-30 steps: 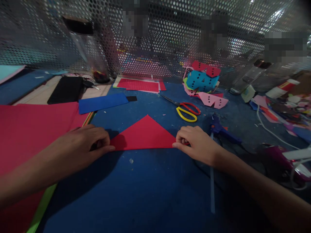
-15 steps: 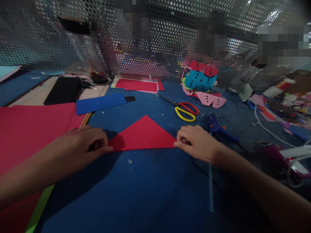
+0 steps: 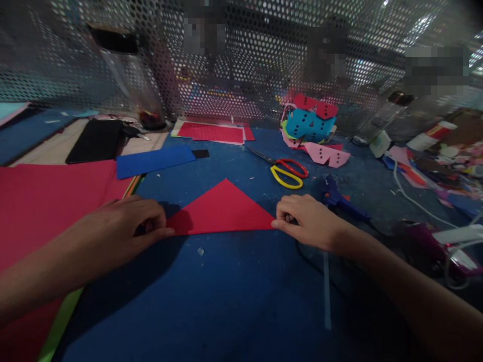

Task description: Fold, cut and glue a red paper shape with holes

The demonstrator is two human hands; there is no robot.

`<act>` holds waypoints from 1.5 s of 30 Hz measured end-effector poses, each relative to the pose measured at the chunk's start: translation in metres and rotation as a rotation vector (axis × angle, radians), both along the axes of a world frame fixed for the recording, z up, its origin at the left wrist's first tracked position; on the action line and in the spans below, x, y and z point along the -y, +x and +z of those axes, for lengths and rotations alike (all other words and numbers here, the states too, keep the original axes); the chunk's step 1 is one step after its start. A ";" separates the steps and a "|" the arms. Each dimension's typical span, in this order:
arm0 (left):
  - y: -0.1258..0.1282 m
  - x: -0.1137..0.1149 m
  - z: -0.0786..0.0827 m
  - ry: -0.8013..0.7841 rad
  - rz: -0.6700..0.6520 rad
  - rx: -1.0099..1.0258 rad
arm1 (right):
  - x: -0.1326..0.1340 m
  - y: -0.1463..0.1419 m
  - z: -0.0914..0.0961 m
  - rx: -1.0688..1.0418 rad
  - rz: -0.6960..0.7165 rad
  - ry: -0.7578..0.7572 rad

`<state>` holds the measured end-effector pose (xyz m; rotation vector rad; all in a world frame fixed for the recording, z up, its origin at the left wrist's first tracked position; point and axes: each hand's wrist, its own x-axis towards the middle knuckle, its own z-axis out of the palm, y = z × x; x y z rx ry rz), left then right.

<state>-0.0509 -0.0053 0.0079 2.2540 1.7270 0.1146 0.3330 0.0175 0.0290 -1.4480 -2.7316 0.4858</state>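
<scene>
Folded Red Triangle, Held at Both Ends

From where I stand, the left hand [image 3: 132, 221] has its fingers curled and its thumb set against them, pinching the left corner of the red paper triangle [image 3: 224, 211]. The right hand [image 3: 305, 218] pinches the right corner in the same manner. The triangle lies on the blue tabletop [image 3: 196, 306], centred between the hands — long edge near, apex far.

Left of the triangle, large red sheets [image 3: 56, 201] lie under the left forearm; a green edge shows below them. A blue strip [image 3: 155, 161] overlaps their far right corner. Beyond it are a flat black item [image 3: 96, 142], some keys [image 3: 136, 131] and a dark-lidded clear bottle [image 3: 128, 75].

Far of the apex, slightly right, scissors [image 3: 274, 162] lie with red and yellow handles. Directly far is a stack of thin sheets [image 3: 211, 131]; to its right stand dotted paper cut-outs [image 3: 311, 124], red over blue.

A blue glue gun [image 3: 334, 193] lies just beyond the right hand. Paper scraps [image 3: 453, 171] cover the far right — and a perforated metal panel [image 3: 245, 60] rises behind everything.
</scene>
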 end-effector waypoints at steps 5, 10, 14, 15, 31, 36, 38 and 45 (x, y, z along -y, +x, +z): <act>-0.002 0.000 0.000 -0.034 -0.031 -0.093 | 0.000 0.001 0.000 0.001 0.002 0.000; -0.002 0.000 0.000 -0.031 -0.033 -0.094 | 0.000 0.001 0.000 0.011 0.002 -0.002; -0.002 0.001 0.000 -0.032 -0.028 -0.099 | 0.001 0.001 0.002 0.019 -0.012 -0.006; -0.002 0.000 0.000 -0.029 -0.028 -0.099 | 0.001 0.000 0.002 0.019 -0.016 -0.008; -0.003 -0.002 -0.001 -0.046 -0.005 -0.088 | -0.001 0.002 0.001 0.013 -0.025 -0.016; -0.003 -0.001 -0.002 -0.002 -0.022 -0.089 | -0.001 0.003 -0.002 0.022 -0.021 0.010; -0.003 0.000 -0.003 0.002 -0.028 -0.091 | -0.001 0.003 -0.001 0.028 -0.020 0.020; -0.002 -0.001 0.003 -0.063 -0.031 -0.080 | -0.001 0.004 0.001 0.042 -0.014 0.008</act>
